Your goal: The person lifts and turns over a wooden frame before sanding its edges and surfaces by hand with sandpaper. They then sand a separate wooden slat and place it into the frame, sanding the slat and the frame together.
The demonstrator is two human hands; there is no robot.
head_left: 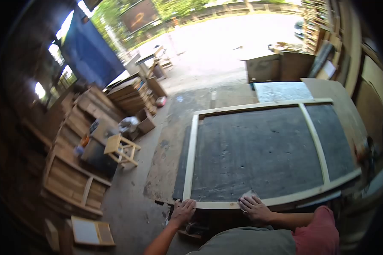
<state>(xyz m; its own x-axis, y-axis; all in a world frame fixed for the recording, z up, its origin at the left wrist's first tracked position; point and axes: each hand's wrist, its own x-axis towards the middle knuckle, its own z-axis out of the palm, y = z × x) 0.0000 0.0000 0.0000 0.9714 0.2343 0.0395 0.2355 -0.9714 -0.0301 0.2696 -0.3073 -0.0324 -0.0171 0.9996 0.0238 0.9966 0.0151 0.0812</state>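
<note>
A pale wooden frame (320, 142) with one crossbar lies on a dark board on the workbench in front of me. At its near left corner, my left hand (184, 211) is closed over the wood, fingers on top. My right hand (253, 207) rests on the near rail, to the right of my left hand. Under its fingers is a small greyish, thin sheet (250, 194), pressed against the rail; its material is too small to make out. The dark board (255, 153) shows through the frame's openings.
A small wooden stool (121, 149) stands on the floor to the left, near stacked timber (130, 95). Another wooden frame (74, 182) leans at the far left. A silvery sheet (283, 92) lies beyond the frame. Boards (351, 51) stand upright at right.
</note>
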